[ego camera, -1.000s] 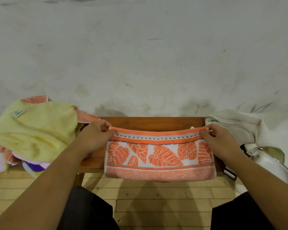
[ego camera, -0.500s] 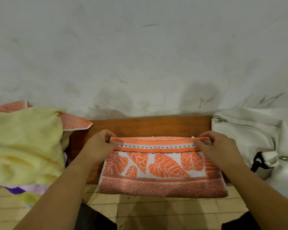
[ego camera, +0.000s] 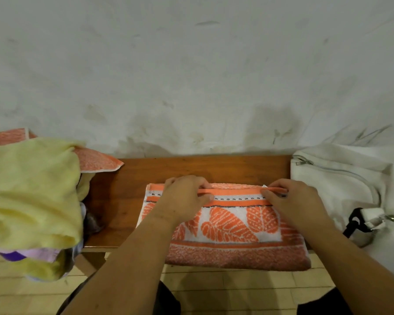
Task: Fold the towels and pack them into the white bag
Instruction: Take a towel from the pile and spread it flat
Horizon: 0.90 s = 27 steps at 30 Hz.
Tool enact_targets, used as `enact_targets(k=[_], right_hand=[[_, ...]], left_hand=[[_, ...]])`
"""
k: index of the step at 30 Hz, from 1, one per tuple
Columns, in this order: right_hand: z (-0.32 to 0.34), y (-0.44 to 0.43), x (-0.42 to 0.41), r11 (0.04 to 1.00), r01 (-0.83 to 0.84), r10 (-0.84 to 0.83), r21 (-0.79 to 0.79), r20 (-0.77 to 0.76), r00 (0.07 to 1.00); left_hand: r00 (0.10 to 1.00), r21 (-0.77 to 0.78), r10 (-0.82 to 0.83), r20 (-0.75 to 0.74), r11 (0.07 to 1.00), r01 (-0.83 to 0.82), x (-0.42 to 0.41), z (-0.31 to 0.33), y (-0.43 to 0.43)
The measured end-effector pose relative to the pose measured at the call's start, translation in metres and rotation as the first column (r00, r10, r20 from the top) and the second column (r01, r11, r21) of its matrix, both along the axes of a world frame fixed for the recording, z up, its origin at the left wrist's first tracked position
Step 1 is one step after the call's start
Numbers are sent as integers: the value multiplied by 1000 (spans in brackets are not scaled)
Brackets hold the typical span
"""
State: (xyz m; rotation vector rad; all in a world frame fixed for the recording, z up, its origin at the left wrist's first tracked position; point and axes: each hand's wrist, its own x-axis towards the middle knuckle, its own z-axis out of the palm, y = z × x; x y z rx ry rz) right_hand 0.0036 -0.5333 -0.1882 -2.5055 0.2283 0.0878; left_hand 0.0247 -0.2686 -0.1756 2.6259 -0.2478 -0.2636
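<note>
Both hands, left hand [ego camera: 184,202] and right hand [ego camera: 292,202], pinch the far hem of the folded orange leaf-patterned terry towel [ego camera: 232,230] lying on the brown wooden surface [ego camera: 132,192], beside the white fabric bag [ego camera: 341,185].

1. Laid the orange-and-white leaf-patterned terry towel [ego camera: 232,226] flat on the brown wooden bench [ego camera: 127,201], with the near strip overhanging its front edge; hung in mid-air before.
2. Slid the left hand [ego camera: 184,198] inward along the orange top hem, baring the towel's far left corner.
3. Lowered the right hand [ego camera: 291,201] with the hem to the bench.
</note>
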Motion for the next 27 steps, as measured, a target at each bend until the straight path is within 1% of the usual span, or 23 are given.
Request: enact_targets(k=[4, 9, 12, 19, 23, 27], right_hand=[[-4, -1, 2, 1000, 27, -28, 4, 16, 999], [-7, 0, 5, 993, 114, -115, 18, 73, 991], [-8, 3, 5, 990, 142, -143, 16, 91, 985], [-10, 9, 6, 978, 181, -172, -100, 101, 980], [-10, 7, 6, 986, 151, -142, -77, 113, 983], [-11, 1, 6, 994, 107, -104, -18, 138, 985]], left_hand=[[996, -82, 85, -21, 993, -87, 4, -4, -9], [987, -86, 158, -28, 983, -160, 8, -5, -19], [980, -48, 199, 20, 979, -198, 9, -9, -24], [940, 40, 319, 121, 945, -326, 12, -17, -31], [941, 35, 336, 48, 941, -337, 16, -11, -13], [947, 78, 320, -36, 945, -317, 16, -2, 18]])
